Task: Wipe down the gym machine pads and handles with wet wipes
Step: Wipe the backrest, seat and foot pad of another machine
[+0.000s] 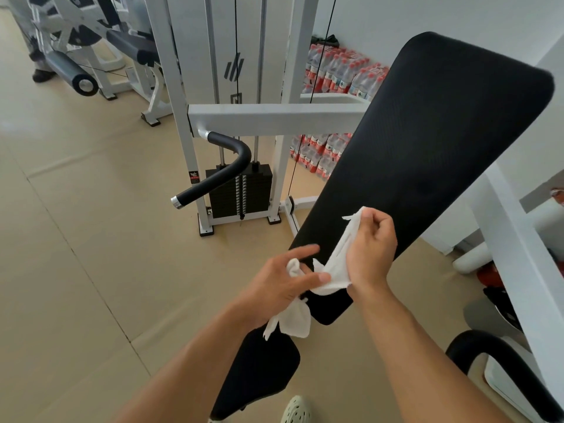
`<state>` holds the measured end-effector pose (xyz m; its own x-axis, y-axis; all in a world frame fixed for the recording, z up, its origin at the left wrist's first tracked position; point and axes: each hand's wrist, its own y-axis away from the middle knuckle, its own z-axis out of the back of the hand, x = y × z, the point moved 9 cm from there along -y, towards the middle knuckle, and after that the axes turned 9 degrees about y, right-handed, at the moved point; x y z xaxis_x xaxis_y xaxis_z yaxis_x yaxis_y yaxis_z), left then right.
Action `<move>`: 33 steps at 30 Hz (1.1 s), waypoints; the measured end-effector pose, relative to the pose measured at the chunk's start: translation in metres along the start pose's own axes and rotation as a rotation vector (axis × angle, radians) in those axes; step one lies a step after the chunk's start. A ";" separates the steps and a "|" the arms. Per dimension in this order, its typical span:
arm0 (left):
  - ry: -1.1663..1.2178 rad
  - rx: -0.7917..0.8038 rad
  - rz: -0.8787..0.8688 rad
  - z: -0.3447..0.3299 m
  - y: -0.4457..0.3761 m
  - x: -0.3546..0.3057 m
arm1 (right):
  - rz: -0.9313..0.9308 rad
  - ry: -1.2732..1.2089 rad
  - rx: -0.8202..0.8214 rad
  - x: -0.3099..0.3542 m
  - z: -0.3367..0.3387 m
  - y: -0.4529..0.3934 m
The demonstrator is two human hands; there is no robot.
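the long black back pad (427,154) slopes up and away to the right, its narrow lower end down by the person's wrists and its broad rounded top edge near the white wall. below it the smaller black seat pad (259,374) sits under the left forearm, with a gap between the two pads. left of both pads there is a wide stretch of bare tan floor (76,239), crossed by seams. beyond that open stretch stands the white frame with the weight stack (239,190), and a curved black handle (219,169) juts out from the frame's cross beam over the floor, well apart from the hands. shrink-wrapped packs of bottles (341,71) are stacked against the wall behind the frame.

both hands are at the lower end of the back pad, working one white wet wipe (332,270) stretched between them. the left hand (283,285) has its forefinger straight and pointing out, while thumb and other fingers pinch a bunched end of the wipe, a loose tail hanging beneath the wrist. the right hand (370,245) is curled round the other end, a corner poking up past its fingertips. the wipe lies just over the pad's lower left edge; i cannot tell if it touches.
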<state>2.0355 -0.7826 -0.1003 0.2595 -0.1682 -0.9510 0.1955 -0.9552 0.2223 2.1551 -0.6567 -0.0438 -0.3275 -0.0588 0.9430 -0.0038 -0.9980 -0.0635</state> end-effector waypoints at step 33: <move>-0.041 -0.419 -0.065 0.077 0.005 -0.010 | -0.212 -0.035 0.020 -0.021 0.053 -0.031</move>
<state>1.9609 -0.8046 -0.1067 0.1978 -0.1289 -0.9717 0.5802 -0.7837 0.2220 2.2119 -0.6256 -0.0442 -0.2879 0.1521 0.9455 -0.0505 -0.9883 0.1437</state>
